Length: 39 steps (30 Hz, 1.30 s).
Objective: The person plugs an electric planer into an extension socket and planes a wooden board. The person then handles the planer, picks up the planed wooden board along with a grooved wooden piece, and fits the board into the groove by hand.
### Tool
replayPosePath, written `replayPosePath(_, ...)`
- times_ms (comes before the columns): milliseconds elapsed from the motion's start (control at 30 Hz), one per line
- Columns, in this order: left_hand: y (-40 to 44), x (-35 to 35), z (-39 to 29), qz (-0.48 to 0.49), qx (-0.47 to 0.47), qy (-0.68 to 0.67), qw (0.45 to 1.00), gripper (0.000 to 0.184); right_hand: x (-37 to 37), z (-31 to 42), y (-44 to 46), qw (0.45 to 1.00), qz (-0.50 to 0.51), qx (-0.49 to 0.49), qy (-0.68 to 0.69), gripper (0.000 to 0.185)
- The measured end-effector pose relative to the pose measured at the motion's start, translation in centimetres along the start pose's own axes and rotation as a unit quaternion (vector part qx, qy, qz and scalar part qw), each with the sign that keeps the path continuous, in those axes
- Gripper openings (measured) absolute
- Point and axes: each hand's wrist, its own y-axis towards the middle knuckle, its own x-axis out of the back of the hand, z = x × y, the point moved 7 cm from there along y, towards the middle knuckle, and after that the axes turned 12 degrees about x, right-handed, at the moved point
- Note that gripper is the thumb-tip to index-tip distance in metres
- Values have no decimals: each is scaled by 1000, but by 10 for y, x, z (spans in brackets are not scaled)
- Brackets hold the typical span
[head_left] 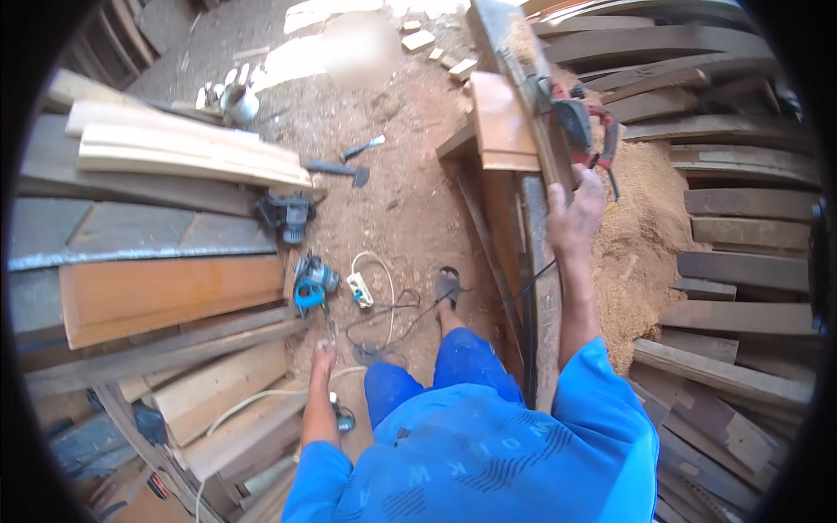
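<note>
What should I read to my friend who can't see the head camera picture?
A person's right hand is near a red-and-grey power tool beside heaped sawdust, seen looking down past a blue shirt. The left hand is near a blue power tool and a white power strip. Wooden boards are stacked on both sides.

Top-ctr glare [296, 65], fisheye distort.
</note>
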Motion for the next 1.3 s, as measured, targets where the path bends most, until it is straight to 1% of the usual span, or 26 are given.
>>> replayPosePath(67, 10, 18, 22, -40, -37, 30, 998, 39, 9, -85, 31, 994, -2, -77, -84, 60)
replayPosePath(133, -27, 34, 18, -69, -15, -31, 997, 40, -9, -163, 51, 983, 14, -70, -167, 61)
replayPosePath(200, -23, 25, 33, -39, 34, 85, 995, 33, -67, -262, 66, 981, 59, -131, -127, 61)
replayPosePath(233, -18, 20, 38, -24, 60, 141, 988, 31, -88, -287, 71, 982, 94, -152, -65, 58)
replayPosePath(267, -23, 9, 45, -37, 70, 28, 996, 26, -108, -312, 75, 976, 127, -176, -5, 56)
replayPosePath(300, -34, -6, 46, -49, 78, -84, 992, 23, -124, -324, 76, 962, 172, -189, 97, 50)
replayPosePath(333, -49, -22, 28, -4, 122, -106, 987, 23, -140, -329, 84, 937, 210, -195, 197, 45)
replayPosePath(367, -67, -44, 6, 42, 164, -131, 977, 23, -150, -332, 87, 885, 208, -262, 324, 38)
replayPosePath(400, -67, -71, -13, 70, 152, -139, 976, 26, -153, -330, 84, 813, 203, -321, 442, 31)
replayPosePath(433, -69, -99, -29, 99, 140, -146, 974, 29, -156, -326, 78, 722, 196, -375, 547, 25)
replayPosePath(467, -77, -120, -62, 67, 89, -85, 990, 34, -159, -327, 77, 671, 185, -396, 598, 13)
replayPosePath(500, -89, -141, -106, 37, 38, -23, 998, 39, -162, -329, 76, 649, 185, -406, 616, 16)
replayPosePath(567, -109, -182, -183, 114, -13, 14, 993, 47, -164, -331, 71, 604, 179, -428, 648, 23)
replayPosePath(600, -116, -200, -217, 132, -42, 20, 990, 48, -158, -323, 72, 589, 174, -426, 664, 27)
replayPosePath(633, -124, -215, -247, 149, -69, 29, 986, 49, -153, -310, 79, 581, 189, -397, 685, 28)
replayPosePath(700, -176, -217, -332, 200, -107, 30, 973, 49, -141, -281, 86, 560, 217, -341, 723, 28)
replayPosePath(800, -179, -233, -369, 210, -151, 33, 965, 46, -135, -256, 99, 661, 224, -286, 657, 33)
replayPosePath(867, -181, -227, -381, 213, -159, 53, 962, 45, -122, -231, 109, 758, 205, -248, 567, 37)
replayPosePath(933, -180, -215, -385, 197, -163, 76, 964, 45, -104, -195, 114, 790, 233, -275, 496, 45)
replayPosePath(1033, -172, -190, -374, 147, -170, 124, 967, 47, -81, -168, 97, 725, 120, -362, 573, 48)
replayPosePath(1067, -167, -187, -369, 135, -177, 140, 965, 48, -73, -160, 93, 700, 97, -375, 599, 49)
replayPosePath(1100, -163, -185, -365, 123, -184, 159, 962, 49, -72, -153, 89, 700, 99, -377, 598, 49)
replayPosePath(1200, -202, -173, -396, 141, -187, 193, 953, 54, -76, -130, 81, 706, 115, -375, 591, 46)
replayPosePath(1300, -201, -194, -414, 168, -275, 202, 925, 64, -81, -101, 82, 715, 126, -354, 590, 46)
